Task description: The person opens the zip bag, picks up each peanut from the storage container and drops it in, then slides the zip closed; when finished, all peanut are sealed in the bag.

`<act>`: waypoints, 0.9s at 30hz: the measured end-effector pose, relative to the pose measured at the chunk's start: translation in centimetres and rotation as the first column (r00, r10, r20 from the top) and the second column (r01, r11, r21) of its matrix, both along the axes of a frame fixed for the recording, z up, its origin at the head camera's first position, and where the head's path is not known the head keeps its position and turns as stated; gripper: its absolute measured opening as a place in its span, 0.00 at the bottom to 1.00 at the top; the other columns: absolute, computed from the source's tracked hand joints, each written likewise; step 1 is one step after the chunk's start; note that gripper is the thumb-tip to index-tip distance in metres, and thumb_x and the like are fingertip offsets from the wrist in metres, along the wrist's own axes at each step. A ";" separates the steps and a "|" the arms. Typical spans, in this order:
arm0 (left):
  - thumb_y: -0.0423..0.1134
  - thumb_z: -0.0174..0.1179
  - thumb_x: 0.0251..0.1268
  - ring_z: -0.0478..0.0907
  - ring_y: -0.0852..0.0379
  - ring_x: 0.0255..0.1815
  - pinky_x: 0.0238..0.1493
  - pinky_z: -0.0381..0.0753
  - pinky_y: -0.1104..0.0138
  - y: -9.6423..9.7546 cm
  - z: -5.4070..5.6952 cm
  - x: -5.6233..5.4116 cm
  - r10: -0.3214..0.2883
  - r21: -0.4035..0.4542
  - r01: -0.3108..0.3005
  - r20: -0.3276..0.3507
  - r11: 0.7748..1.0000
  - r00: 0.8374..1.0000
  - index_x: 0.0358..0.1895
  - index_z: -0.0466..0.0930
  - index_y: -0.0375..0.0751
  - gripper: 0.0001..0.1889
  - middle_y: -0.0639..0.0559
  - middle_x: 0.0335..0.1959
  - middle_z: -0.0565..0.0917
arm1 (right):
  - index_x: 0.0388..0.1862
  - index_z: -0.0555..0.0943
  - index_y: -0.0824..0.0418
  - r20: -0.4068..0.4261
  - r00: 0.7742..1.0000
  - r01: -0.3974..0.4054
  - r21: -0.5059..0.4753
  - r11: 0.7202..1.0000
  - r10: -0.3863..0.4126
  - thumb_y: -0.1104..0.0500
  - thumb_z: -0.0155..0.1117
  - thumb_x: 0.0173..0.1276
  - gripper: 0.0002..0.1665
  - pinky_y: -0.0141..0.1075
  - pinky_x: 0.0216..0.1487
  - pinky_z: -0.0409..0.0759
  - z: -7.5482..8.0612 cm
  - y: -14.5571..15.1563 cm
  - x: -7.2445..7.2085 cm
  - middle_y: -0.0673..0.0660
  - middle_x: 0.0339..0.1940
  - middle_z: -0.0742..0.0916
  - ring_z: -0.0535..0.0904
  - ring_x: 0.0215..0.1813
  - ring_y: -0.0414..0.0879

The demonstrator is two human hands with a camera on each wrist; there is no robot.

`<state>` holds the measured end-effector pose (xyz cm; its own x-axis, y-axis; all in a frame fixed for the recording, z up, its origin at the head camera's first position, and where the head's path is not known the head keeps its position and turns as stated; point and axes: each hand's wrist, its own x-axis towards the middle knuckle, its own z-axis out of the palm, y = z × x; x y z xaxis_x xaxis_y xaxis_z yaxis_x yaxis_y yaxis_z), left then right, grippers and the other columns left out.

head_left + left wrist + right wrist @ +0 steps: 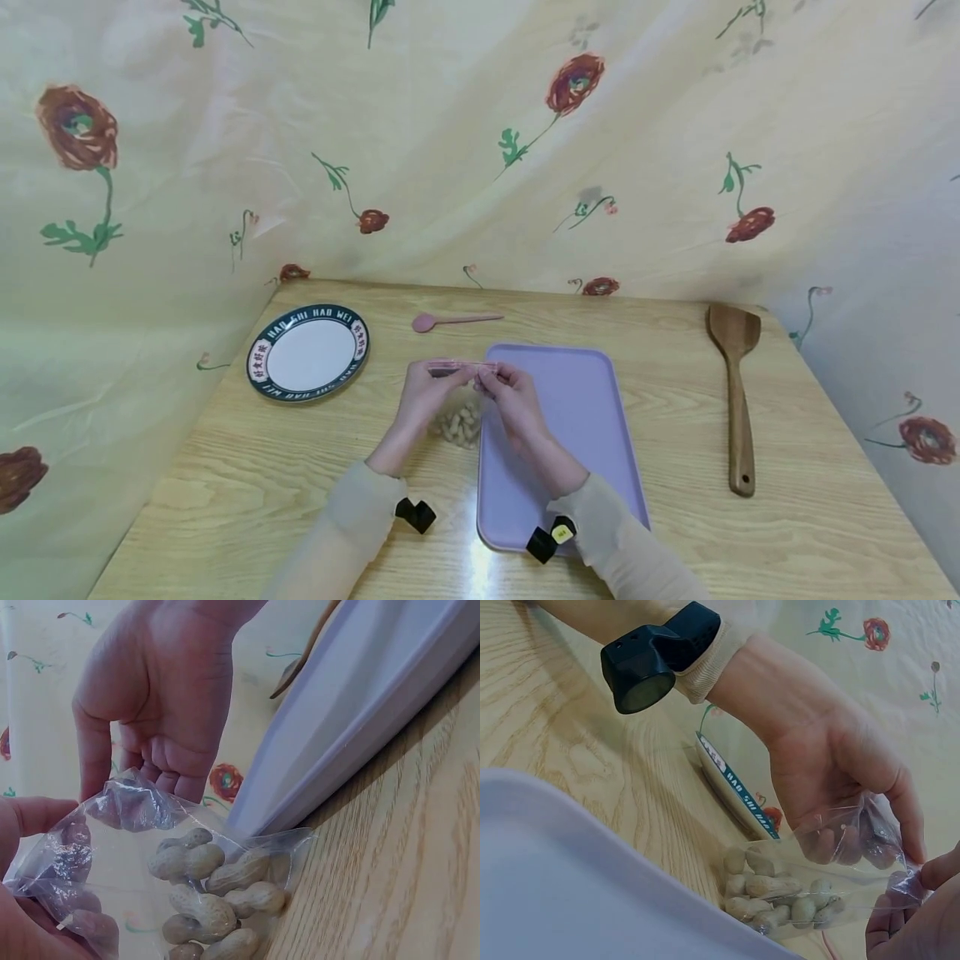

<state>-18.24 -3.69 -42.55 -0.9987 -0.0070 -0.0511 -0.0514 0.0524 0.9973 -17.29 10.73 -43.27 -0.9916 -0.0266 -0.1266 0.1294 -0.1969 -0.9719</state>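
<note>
A clear plastic bag with several unshelled peanuts [459, 423] hangs low beside the tray's left edge, its filled end close over the tabletop. My left hand [426, 392] pinches the bag's top edge between thumb and fingers. Opposite it, my right hand [516, 404] pinches the same edge, and the two hands' fingertips nearly meet. In the left wrist view, the peanuts [202, 915] show through the plastic, with my right hand [161, 705] behind the bag. The right wrist view shows my left hand [832, 772] with its fingers behind the film.
A lilac tray [577, 442] lies under my right forearm. A plate with a dark lettered rim [258, 360] is at the back left, and a pink spoon [423, 322] lies behind the hands. On the right lies a wooden turner [737, 408]. Flowered cloth [450, 150] hangs behind the table.
</note>
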 end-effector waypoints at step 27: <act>0.36 0.69 0.59 0.82 0.57 0.31 0.37 0.79 0.67 -0.5 -0.2 -0.3 0.050 -0.066 -0.049 0.002 0.997 0.999 0.35 0.89 0.34 0.07 0.49 0.28 0.87 | 0.40 0.86 0.73 -0.013 0.979 0.205 0.131 0.970 -0.205 0.66 0.71 0.63 0.10 0.37 0.41 0.79 -0.5 0.4 -0.3 0.50 0.27 0.87 0.81 0.31 0.39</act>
